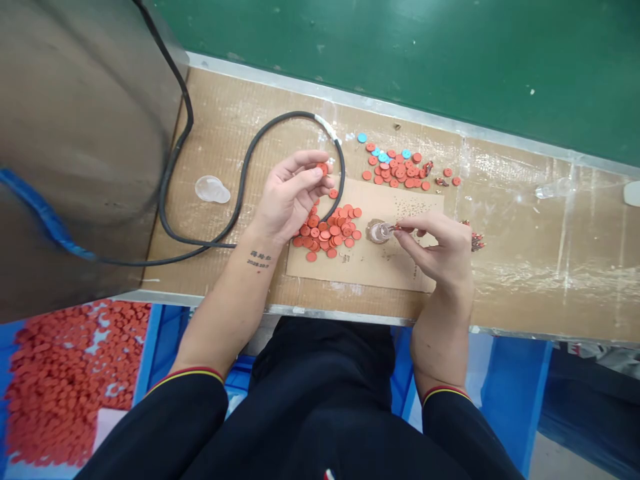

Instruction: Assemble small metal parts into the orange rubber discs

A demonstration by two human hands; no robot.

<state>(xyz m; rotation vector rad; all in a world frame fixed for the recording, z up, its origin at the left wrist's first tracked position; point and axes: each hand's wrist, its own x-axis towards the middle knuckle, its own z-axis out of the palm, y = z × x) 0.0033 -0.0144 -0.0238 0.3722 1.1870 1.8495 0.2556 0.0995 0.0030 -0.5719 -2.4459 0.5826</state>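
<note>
- A blue bin (159, 341) is holding lots of loose red discs (65, 387) below the table (525, 267).
- A small clear cup (379, 232) is sitting on flat brown cardboard (370, 272); what is inside is too small to tell.
- The left hand (293, 193) is pinching one round disc (323, 169) between thumb and finger, near the disc pile (327, 233).
- The right hand (443, 247) is squeezing a tiny thin piece (396, 228) with thumb and finger, right by the cup.
</note>
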